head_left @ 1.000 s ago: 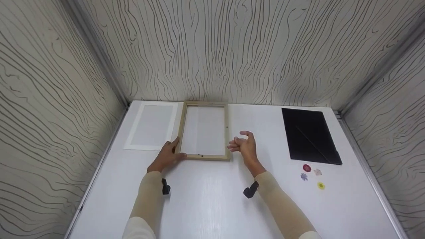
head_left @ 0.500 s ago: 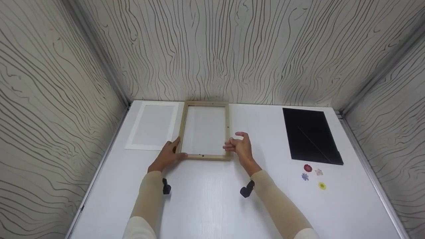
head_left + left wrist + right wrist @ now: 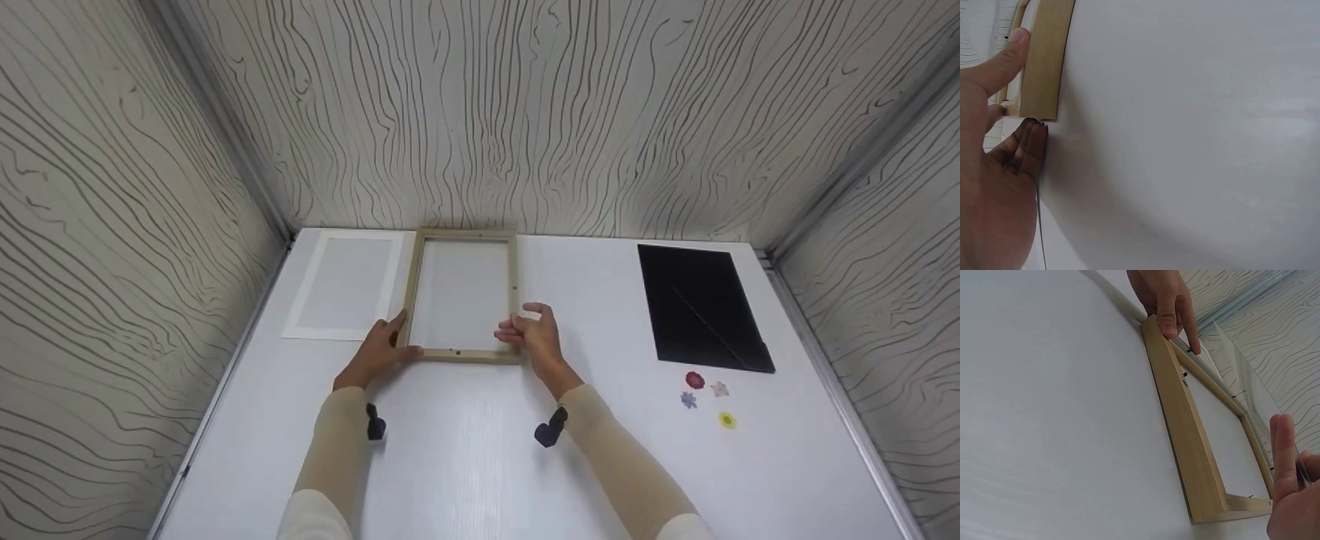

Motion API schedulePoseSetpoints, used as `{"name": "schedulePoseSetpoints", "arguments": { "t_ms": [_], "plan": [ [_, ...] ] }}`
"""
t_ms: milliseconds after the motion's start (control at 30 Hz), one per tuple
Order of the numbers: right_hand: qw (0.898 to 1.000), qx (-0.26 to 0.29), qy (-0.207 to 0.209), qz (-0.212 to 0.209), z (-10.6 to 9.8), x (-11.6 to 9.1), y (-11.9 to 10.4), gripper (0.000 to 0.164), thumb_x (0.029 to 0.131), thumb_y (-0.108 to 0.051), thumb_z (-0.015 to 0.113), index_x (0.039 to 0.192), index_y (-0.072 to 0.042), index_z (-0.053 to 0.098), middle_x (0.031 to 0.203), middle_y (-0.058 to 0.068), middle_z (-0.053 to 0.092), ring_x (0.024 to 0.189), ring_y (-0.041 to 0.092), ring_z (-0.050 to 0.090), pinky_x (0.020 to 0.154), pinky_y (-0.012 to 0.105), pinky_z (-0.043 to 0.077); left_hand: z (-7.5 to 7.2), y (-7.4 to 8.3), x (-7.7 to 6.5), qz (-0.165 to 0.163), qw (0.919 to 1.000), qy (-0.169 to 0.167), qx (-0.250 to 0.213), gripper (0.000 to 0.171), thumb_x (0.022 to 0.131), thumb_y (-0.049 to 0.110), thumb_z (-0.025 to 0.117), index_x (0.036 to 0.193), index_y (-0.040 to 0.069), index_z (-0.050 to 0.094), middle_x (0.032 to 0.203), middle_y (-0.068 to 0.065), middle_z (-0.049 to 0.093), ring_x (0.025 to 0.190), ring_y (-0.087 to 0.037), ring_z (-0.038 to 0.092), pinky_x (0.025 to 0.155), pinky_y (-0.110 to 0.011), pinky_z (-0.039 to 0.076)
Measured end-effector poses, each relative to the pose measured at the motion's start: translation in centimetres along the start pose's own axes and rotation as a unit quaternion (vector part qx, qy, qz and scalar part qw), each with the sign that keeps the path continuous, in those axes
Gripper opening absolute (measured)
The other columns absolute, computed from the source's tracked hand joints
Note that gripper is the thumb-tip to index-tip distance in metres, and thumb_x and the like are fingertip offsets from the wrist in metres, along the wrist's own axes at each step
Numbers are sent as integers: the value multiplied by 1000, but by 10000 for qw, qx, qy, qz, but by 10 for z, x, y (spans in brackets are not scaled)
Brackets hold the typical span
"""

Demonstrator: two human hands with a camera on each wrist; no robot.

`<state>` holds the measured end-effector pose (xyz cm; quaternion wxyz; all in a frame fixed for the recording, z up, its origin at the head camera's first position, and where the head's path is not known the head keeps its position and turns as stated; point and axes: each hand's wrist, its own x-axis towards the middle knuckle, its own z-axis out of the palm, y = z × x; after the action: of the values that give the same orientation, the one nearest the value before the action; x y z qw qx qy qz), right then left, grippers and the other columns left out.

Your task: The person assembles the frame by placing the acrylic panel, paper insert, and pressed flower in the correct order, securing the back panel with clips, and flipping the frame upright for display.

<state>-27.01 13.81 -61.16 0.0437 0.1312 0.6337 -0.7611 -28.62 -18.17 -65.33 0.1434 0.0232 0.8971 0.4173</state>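
A light wooden picture frame [image 3: 461, 355] lies on the white table with its open side up and small dark tabs along its inner edge. My left hand [image 3: 375, 355] grips its near left corner, thumb on the near bar and fingers against the left side. Over the frame's near right part, my right hand [image 3: 538, 341] pinches a clear pane [image 3: 1261, 391] between thumb and fingers. In the right wrist view that pane stands tilted above the frame; from the head its outline is barely visible.
Left of the frame lies a white mat board [image 3: 306, 333] with a grey-white middle. A black backing board [image 3: 705, 307] with a diagonal strut rests at the right. Near it are red [image 3: 694, 380], pale pink [image 3: 719, 389], purple [image 3: 688, 400] and yellow [image 3: 727, 420] flowers. Patterned walls enclose the table.
My right hand has moved left, from beside the frame to over its right bar, with the clear pane. The left hand and frame have stayed put.
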Motion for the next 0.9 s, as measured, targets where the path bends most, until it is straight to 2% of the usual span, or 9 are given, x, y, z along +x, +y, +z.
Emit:
{"name": "schedulePoseSetpoints", "arguments": {
  "t_ms": [200, 700, 900],
  "plan": [
    [9999, 98, -23, 138, 8, -1, 2, 49, 109, -5, 56, 152, 5, 34, 102, 18, 77, 82, 22, 80, 81, 34, 65, 0, 1, -3, 24, 10000, -18, -26, 99, 92, 49, 81, 171, 25, 26, 140, -17, 51, 129, -33, 53, 121, -57, 39],
    [9997, 142, -179, 121, 19, 1, 8, 50, 110, -7, 55, 154, 5, 33, 110, 23, 75, 89, 25, 80, 85, 34, 64, -2, 1, -3, 68, 10000, -4, -51, 103, 89, 49, 83, 170, 20, 27, 140, -19, 52, 127, -34, 53, 120, -57, 40],
    [9993, 227, -266, 160, 23, -1, 8, 53, 110, -7, 54, 156, 6, 30, 110, 22, 75, 90, 24, 80, 86, 34, 64, 0, 1, -3, 96, 9999, 30, -12, 101, 90, 48, 83, 170, 19, 29, 142, -20, 52, 131, -35, 53, 121, -58, 39]
  ]
}}
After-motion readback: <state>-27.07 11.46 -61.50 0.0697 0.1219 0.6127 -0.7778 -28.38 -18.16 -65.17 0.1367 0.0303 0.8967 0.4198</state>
